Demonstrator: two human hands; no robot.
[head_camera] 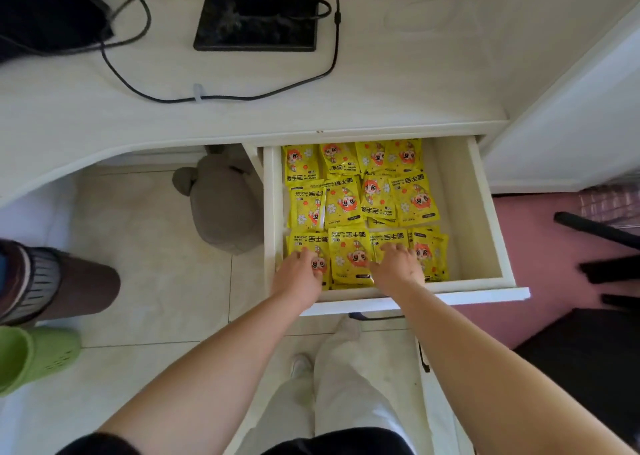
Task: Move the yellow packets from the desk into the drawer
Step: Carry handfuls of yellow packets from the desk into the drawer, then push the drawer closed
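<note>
desk point(415, 84): a black monitor base point(256, 35) and black cables point(225, 99) are carried | open drawer point(464, 219): yellow packets point(346, 201) are laid flat in overlapping rows

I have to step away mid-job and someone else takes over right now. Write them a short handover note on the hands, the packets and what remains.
The left hand rests its fingers on the front row of packets, at the left of the drawer.
The right hand presses its fingers on the same row, further right.
The yellow packets lie in three rows inside the open drawer.
No packets show on the desk.
Done: the moving looks complete.
Left: probably to settle the front row and withdraw both hands.
</note>
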